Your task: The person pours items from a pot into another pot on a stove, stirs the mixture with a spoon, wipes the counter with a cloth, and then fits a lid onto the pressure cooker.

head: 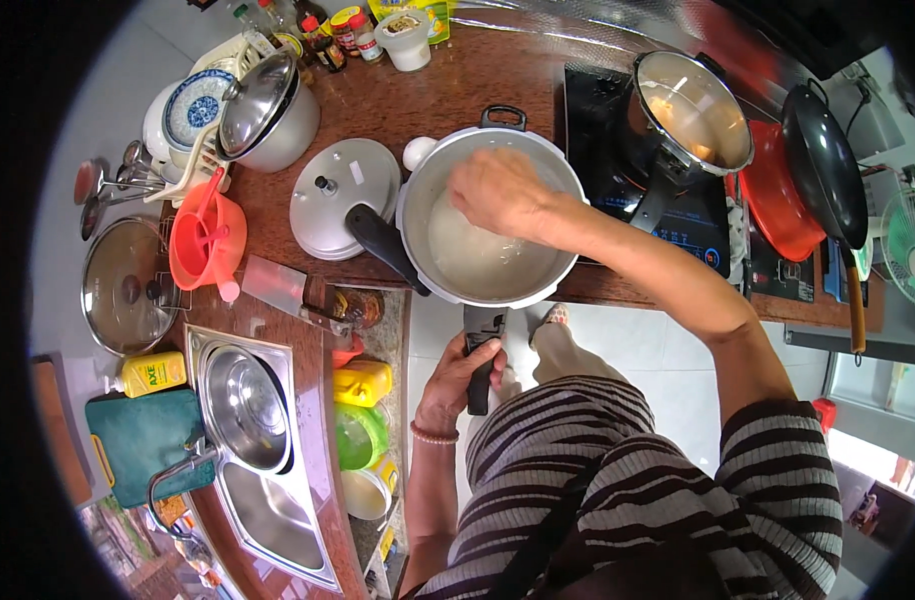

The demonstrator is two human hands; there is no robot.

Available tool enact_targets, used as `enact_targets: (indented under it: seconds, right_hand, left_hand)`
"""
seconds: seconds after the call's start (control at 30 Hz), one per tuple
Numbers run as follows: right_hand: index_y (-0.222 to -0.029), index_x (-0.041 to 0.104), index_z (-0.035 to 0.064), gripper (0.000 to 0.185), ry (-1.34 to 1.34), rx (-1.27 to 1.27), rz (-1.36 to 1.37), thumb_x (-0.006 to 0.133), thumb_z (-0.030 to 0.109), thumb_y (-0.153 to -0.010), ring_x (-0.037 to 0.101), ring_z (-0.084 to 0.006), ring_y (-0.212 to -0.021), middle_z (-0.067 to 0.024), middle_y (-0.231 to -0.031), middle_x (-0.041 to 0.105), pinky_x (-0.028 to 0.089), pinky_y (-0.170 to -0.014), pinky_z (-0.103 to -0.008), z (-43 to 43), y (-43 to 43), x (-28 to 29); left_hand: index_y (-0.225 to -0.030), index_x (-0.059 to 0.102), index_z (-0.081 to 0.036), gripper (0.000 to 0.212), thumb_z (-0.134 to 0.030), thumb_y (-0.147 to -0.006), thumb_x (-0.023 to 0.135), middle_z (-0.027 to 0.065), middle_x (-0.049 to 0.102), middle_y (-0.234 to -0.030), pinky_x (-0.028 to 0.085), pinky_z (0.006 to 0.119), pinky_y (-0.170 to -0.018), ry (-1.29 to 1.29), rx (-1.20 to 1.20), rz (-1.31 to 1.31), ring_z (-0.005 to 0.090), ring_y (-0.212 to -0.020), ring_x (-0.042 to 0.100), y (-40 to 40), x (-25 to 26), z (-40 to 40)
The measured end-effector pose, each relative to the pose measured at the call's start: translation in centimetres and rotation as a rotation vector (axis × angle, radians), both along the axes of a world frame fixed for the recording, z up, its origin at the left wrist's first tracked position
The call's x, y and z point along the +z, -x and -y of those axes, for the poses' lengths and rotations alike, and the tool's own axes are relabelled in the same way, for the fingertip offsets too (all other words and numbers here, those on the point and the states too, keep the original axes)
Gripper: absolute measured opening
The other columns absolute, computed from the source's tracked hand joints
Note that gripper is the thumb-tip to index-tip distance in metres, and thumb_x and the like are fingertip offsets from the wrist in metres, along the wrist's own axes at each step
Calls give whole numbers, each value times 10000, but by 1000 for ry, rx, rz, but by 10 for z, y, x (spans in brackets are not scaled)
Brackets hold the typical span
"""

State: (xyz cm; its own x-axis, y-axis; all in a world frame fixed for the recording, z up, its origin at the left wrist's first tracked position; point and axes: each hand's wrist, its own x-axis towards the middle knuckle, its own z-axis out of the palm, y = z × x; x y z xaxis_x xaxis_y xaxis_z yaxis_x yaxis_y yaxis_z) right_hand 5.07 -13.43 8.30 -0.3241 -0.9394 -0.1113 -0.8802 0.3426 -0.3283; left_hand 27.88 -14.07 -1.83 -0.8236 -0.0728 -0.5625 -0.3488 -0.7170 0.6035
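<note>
My left hand, with a beaded bracelet at the wrist, grips the black handle of a grey metal pressure cooker pot. Cloudy whitish liquid lies in the pot. My right hand is over the inside of the pot, its fingers curled. Whether it holds anything, or touches the liquid, is hidden. The pressure cooker lid, with its black handle, lies on the wooden counter left of the pot. A white egg-like object rests against the pot's upper left side.
An open steel pot with food pieces stands on the induction cooktop at right. A black wok leans beside a red basin. At left are a cleaver, a pink dipper and a double sink.
</note>
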Motion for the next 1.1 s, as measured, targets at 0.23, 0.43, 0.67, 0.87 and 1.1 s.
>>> enact_targets:
  seconds: [0.23,0.43,0.67,0.87,1.1]
  right_hand:
    - [-831,632,-10,147,-42,47,-22,529,53,-747,621,-349,-811,-199,-890,632,504,-689,-426,-3,10,-91]
    - [-908,646,30,210,-163,-21,104,514,62,-748,596,-290,-975,-175,-1026,622,487,-779,-399,55,17,-91]
    - [-853,650,40,178,-206,573,86,632,141,-709,626,-303,-850,-141,-915,644,507,-672,-412,11,-16,-143]
    - [-780,674,16,144,-126,248,-175,560,82,-722,636,-326,-763,-157,-818,651,517,-647,-406,-22,10,-33]
    - [-888,621,-8,195,296,236,-80,573,-4,-699,581,-312,-852,-130,-931,554,487,-715,-391,-47,8,15]
  left_hand:
    - [-1035,542,-9,224,-87,-837,612,86,612,-767,502,256,-567,10,-6,25,153,-615,592,12,13,3]
    - [-907,529,-53,138,-125,-839,624,-11,472,-627,316,194,-431,14,-32,42,56,-489,389,18,13,-8]
    - [-790,500,-68,147,-119,-828,632,-38,418,-577,284,186,-403,18,-21,29,42,-457,351,19,15,-7]
    - [-716,501,-48,192,-84,-742,688,-34,434,-524,273,209,-365,383,27,63,41,-408,351,13,15,-9]
    - [-867,553,45,243,-48,-704,706,7,558,-654,417,232,-456,706,58,80,62,-518,489,-24,16,-12]
